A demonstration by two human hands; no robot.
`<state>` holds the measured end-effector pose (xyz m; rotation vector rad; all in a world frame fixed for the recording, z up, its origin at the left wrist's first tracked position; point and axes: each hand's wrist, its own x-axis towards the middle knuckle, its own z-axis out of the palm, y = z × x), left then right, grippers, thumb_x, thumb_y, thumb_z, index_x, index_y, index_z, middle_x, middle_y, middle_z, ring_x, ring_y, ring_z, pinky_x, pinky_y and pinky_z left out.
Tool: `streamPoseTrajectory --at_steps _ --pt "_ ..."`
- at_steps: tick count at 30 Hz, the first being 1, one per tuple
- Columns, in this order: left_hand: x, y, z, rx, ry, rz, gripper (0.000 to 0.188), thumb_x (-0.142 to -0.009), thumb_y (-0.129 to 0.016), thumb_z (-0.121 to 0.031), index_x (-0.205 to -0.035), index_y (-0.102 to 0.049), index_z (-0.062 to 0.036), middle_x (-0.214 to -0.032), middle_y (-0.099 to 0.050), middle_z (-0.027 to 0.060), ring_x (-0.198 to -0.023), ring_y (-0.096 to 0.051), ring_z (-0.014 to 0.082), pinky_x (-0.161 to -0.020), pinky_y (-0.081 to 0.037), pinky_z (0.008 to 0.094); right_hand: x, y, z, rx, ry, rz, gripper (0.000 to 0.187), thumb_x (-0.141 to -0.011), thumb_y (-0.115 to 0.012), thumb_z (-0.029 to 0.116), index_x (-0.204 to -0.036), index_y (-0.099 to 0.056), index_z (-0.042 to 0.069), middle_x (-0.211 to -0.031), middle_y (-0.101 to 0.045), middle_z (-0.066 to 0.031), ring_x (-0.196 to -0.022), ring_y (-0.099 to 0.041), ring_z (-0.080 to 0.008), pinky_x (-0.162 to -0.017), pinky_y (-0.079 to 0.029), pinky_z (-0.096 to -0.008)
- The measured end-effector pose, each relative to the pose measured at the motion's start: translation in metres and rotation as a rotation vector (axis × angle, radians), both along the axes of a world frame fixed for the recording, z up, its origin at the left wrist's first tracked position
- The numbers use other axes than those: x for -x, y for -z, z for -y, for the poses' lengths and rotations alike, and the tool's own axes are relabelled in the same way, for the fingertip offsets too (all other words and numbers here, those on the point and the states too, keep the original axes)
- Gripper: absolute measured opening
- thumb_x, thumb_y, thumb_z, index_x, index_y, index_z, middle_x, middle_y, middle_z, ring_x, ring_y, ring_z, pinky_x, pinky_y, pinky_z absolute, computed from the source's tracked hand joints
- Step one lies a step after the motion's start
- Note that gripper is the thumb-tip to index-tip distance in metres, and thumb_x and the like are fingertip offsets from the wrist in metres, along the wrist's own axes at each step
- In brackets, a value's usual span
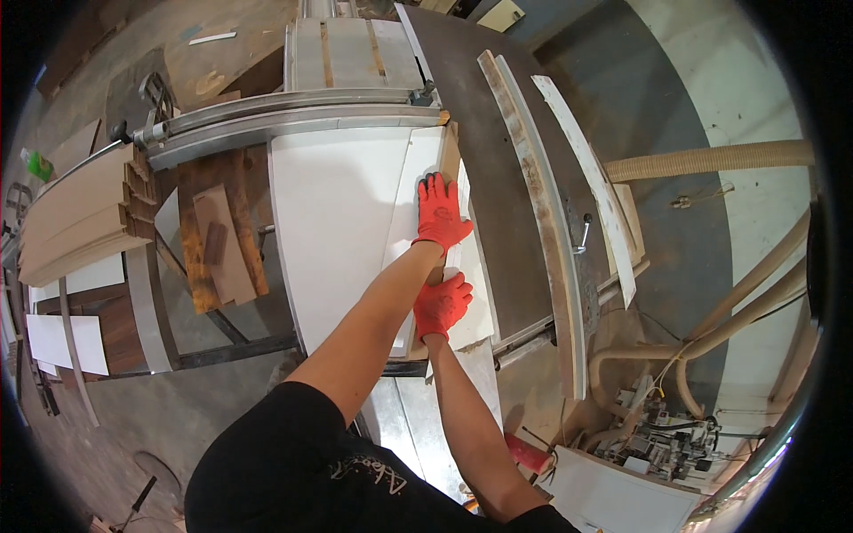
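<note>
Concrete floor (218, 404) lies left of a dark machine table (506, 240) beside which a gloved left hand (440, 215), fingers extended and slightly spread, gripping nothing visible, and right hand (442, 307), fingers bent, any grip unclear, bear on a narrow white board (410, 178) atop a larger white panel (333, 209) near a metal fence (302, 122), apparently to steady it.

You're in a workshop, woodworking by the look of it: dark machine table (462, 80) with a long fence (533, 178) and metal rail (293, 121), white panel (333, 204) laid out in front of you. Your left has stacked boards (84, 218) and loose wood pieces (234, 266). Your right has a thick ribbed hose (711, 163) and cable-strewn machinery (662, 449).
</note>
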<state>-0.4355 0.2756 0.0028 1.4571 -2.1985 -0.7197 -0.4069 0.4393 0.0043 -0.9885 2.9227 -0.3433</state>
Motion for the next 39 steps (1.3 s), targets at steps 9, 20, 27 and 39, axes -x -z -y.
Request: streamPoseTrajectory --at_steps 9,20,27,39 --pt "-0.002 0.004 0.001 -0.001 0.005 -0.018 0.094 -0.079 -0.071 -0.049 -0.152 -0.04 0.0011 -0.161 -0.028 0.0314 -0.151 -0.025 0.0468 -0.126 -0.011 0.0586 -0.001 0.006 -0.002 0.02 -0.024 -0.058 0.079 -0.075 -0.081 0.05 -0.13 -0.051 0.001 -0.12 -0.056 -0.0221 -0.11 -0.056 -0.0416 -0.09 -0.049 -0.0526" --pt "-0.003 -0.003 0.005 -0.042 0.036 -0.023 0.091 -0.081 -0.071 -0.049 -0.152 -0.041 0.0006 -0.161 -0.028 0.032 -0.151 -0.025 0.047 -0.126 -0.01 0.0593 0.003 0.003 -0.003 -0.013 -0.044 -0.05 0.075 -0.076 -0.082 0.048 -0.127 -0.052 0.002 -0.12 -0.056 -0.024 -0.111 -0.055 -0.0439 -0.092 -0.048 -0.0535" --pt "-0.006 -0.01 0.007 -0.084 0.089 -0.026 0.094 -0.08 -0.072 -0.052 -0.152 -0.041 0.0007 -0.162 -0.026 0.033 -0.152 -0.021 0.0489 -0.125 -0.009 0.0611 -0.005 -0.014 -0.001 -0.04 -0.027 -0.007 0.082 -0.075 -0.083 0.053 -0.132 -0.05 0.003 -0.121 -0.056 -0.0243 -0.113 -0.054 -0.0446 -0.094 -0.047 -0.0544" --pt "-0.007 -0.046 -0.004 -0.719 -0.074 -0.394 0.101 -0.078 -0.073 -0.027 -0.157 -0.016 -0.0014 -0.141 -0.045 0.0289 -0.127 -0.048 0.0482 -0.107 -0.042 0.054 -0.046 -0.047 -0.06 0.162 -0.192 -0.082 0.054 -0.079 -0.081 0.027 -0.126 -0.057 0.012 -0.134 -0.053 -0.018 -0.124 -0.049 -0.04 -0.106 -0.038 -0.0547"
